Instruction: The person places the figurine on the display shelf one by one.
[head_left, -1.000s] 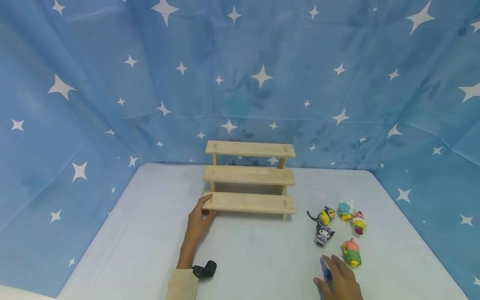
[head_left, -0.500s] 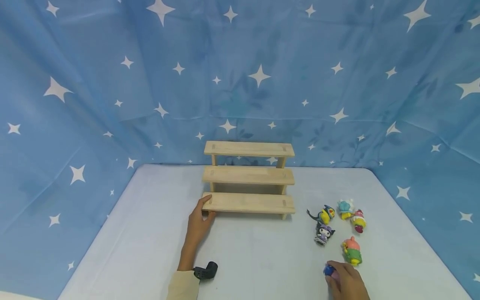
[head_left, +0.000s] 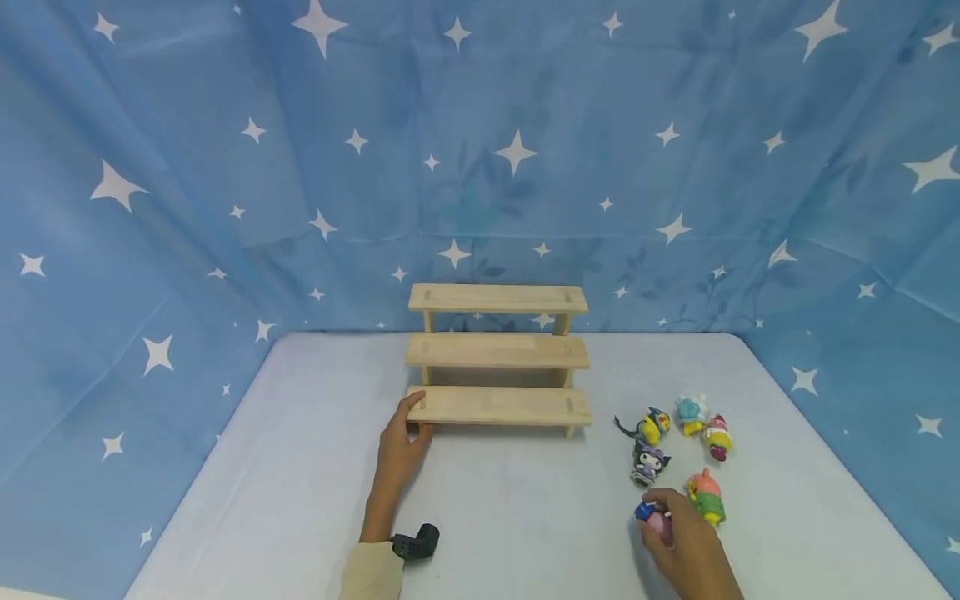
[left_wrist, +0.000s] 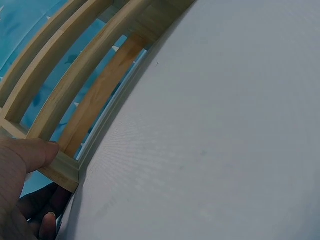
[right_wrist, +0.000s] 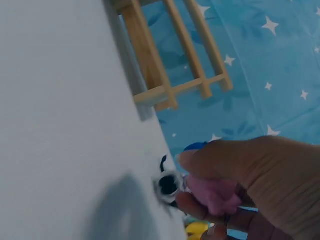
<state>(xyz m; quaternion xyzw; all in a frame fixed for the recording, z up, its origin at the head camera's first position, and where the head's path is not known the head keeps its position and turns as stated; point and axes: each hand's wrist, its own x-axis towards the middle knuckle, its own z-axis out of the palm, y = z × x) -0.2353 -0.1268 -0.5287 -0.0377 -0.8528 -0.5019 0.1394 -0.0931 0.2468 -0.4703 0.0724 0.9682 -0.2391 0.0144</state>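
A three-tier wooden shelf (head_left: 498,404) stands at the back middle of the white table. My left hand (head_left: 400,448) grips the left end of its lowest board; in the left wrist view the thumb (left_wrist: 42,152) lies along that end. My right hand (head_left: 686,537) pinches a small pink and blue figurine (head_left: 658,525), its pink part (right_wrist: 214,192) showing between thumb and fingers in the right wrist view. Just beyond that hand lie a black and purple figurine (head_left: 648,463) and one with a pink head and green body (head_left: 707,497).
Farther back on the right lie a yellow and dark blue figurine with a tail (head_left: 652,427), a white and teal one (head_left: 691,414) and a red and yellow one (head_left: 717,437). A blue curtain with white stars (head_left: 480,167) hangs behind the table (head_left: 315,400).
My right hand has closed its fingers on the pink and blue figurine and raised it, moving slightly forward. My left hand stays on the shelf's end.
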